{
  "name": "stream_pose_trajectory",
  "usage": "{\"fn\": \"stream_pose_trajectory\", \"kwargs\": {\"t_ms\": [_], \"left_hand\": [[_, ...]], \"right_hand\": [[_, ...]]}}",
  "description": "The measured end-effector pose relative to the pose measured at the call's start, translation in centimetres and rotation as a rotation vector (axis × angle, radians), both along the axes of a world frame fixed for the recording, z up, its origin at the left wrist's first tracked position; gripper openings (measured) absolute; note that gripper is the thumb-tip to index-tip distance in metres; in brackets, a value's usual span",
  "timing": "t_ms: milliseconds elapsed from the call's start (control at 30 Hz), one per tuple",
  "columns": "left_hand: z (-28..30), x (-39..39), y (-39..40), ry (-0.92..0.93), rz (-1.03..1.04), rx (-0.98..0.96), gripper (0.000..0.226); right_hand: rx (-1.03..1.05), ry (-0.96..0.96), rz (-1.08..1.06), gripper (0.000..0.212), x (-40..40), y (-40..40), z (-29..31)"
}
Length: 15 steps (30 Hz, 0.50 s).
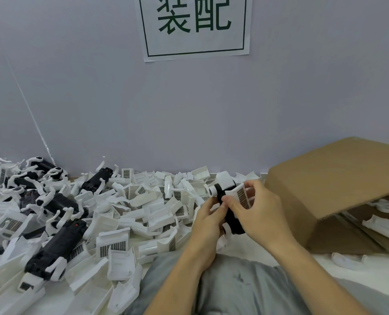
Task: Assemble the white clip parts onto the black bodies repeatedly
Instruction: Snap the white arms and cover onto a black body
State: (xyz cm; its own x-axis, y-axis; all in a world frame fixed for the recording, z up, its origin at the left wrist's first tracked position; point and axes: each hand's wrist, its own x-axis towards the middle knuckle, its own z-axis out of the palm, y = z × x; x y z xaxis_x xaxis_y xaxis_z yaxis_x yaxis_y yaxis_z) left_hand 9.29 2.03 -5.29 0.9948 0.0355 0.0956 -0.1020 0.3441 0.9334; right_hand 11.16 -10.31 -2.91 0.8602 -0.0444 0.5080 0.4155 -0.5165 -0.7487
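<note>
Both hands meet at centre right above the table. My left hand (208, 220) grips a black body (234, 220) from the left, its lower part hidden behind the fingers. My right hand (256, 209) pinches a white clip part (240, 194) with a dark grille against the upper end of that body. A white round end (212, 190) sticks out at the body's top left. Loose white clip parts (143, 208) lie heaped across the table's middle. Several black bodies with white clips fitted (57, 244) are piled at the left.
A cardboard box (329, 178) lies tipped on its side at the right, with white parts (382, 228) inside its opening. A grey wall with a printed sign (194, 26) rises behind the table. Grey-trousered legs (234, 285) fill the bottom centre.
</note>
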Motion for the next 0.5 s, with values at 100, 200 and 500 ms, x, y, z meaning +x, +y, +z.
{"fn": "stream_pose_trajectory", "kwargs": {"t_ms": [100,200,500], "left_hand": [[0.1,0.1,0.2,0.009,-0.013,-0.063,0.03],[0.1,0.2,0.2,0.008,0.0,-0.118,0.03],[-0.1,0.1,0.3,-0.048,-0.074,-0.03,0.03]], "right_hand": [[-0.019,-0.076,0.018,0.028,-0.1,0.5,-1.1],[-0.14,-0.125,0.068,0.016,-0.3,0.8,-1.8],[-0.152,-0.189,0.001,0.016,-0.1,0.6,-2.3]]}}
